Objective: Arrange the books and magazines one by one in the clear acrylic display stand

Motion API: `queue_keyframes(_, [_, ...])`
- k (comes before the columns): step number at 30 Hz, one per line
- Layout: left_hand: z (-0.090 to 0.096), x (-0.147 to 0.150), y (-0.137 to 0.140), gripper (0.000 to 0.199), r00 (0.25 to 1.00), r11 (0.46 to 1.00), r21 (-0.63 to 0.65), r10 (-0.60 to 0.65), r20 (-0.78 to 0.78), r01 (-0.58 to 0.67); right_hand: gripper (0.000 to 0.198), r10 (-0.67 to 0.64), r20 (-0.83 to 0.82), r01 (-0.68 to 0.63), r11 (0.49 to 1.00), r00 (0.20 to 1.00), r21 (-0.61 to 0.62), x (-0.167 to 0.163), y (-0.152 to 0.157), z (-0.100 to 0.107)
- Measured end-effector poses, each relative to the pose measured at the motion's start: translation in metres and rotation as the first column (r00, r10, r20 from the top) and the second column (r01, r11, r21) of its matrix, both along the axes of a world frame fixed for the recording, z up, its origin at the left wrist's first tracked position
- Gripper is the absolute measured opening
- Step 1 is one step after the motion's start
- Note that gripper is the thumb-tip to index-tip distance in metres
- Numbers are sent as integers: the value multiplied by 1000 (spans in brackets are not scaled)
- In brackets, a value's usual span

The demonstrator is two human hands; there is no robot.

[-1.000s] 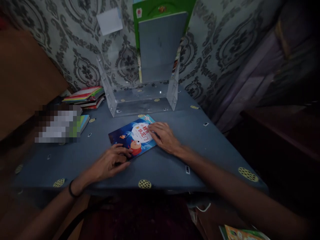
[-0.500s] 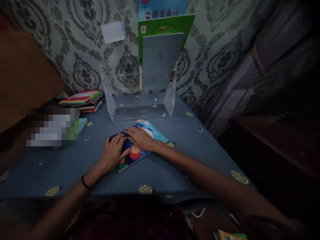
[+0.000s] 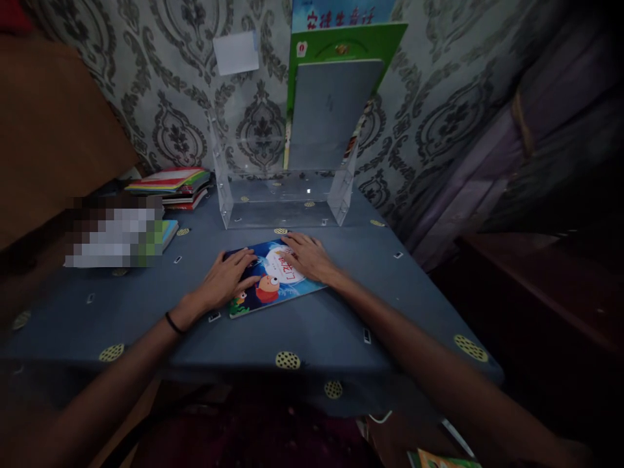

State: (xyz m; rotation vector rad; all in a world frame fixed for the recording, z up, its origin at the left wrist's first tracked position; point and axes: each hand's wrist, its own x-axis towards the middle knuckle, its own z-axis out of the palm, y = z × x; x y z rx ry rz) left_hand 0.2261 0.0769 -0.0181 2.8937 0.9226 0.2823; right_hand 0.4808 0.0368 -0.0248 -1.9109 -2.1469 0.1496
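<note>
A blue picture book [image 3: 280,276] with a cartoon cover lies shut on the blue tablecloth, slightly tilted. Flat on its left side rests my left hand [image 3: 225,281], fingers spread, with a black band at the wrist. My right hand [image 3: 308,259] lies over the book's upper right part, fingers stretched out. Behind the book stands a clear acrylic rack [image 3: 283,214]. Upright in its right part are a green book [image 3: 397,42], a grey-looking book or panel [image 3: 336,117] and a blue book [image 3: 341,14].
At the back left is a stack of books [image 3: 170,188], with a blurred-out item [image 3: 117,237] in front of it. A white paper [image 3: 236,53] is on the patterned wall. On the right hang purple curtains [image 3: 492,175] beside dark furniture [image 3: 526,279].
My right hand has slid right across the cover, uncovering its middle and title. The book has turned to lie straighter. The view has shifted a little.
</note>
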Motion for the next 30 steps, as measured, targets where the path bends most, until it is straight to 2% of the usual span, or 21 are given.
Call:
queue_keyframes(5, [9, 16, 9, 39, 994, 997, 65, 48, -103, -41, 50, -44, 43, 42, 999, 998, 32, -2, -3, -2])
queue_keyframes(10, [6, 32, 4, 36, 991, 989, 119, 99, -92, -87, 49, -43, 85, 38, 998, 995, 58, -2, -5, 0])
queue_keyframes(16, [1, 22, 8, 39, 995, 993, 74, 90, -37, -87, 50, -40, 84, 36, 998, 996, 46, -2, -6, 1])
queue_keyframes(23, [-6, 13, 20, 39, 994, 998, 6, 58, 97, -59, 49, -51, 63, 47, 996, 997, 76, -3, -8, 1])
queue_keyframes(30, [-6, 11, 25, 38, 990, 1000, 7, 8, 137, -9, 49, -34, 54, 30, 996, 998, 85, 3, -6, -7])
